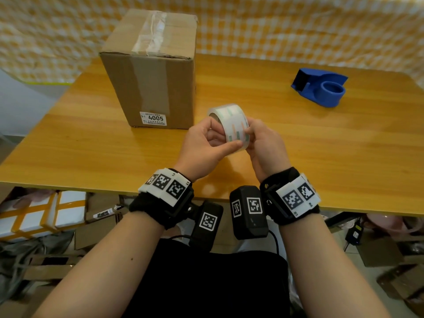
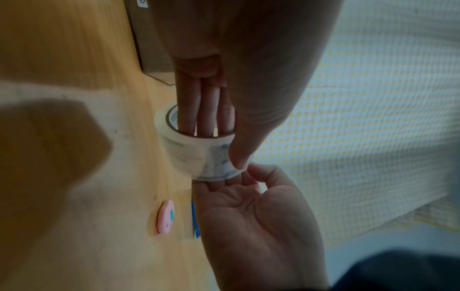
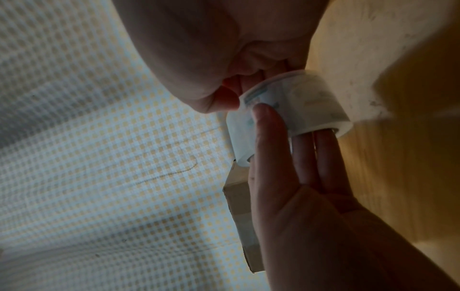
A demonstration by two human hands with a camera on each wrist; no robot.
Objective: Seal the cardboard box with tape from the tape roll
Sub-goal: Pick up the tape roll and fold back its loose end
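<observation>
A closed cardboard box (image 1: 151,72) with old tape across its top stands on the wooden table (image 1: 321,145), just left of my hands. I hold the clear tape roll (image 1: 231,125) above the table in front of me. My left hand (image 1: 213,138) grips it: several fingers (image 2: 206,110) pass through the core and the thumb presses on the outer winding. My right hand (image 1: 251,136) meets the roll's right rim, its thumb and curled fingertips (image 3: 231,94) pinching at the edge. No loose tape end shows.
A blue tape dispenser (image 1: 321,87) with no roll in it sits at the far right of the table. A small pink round object (image 2: 165,217) lies on the table under my hands. Checked cloth hangs behind; boxes crowd the floor below the table edge.
</observation>
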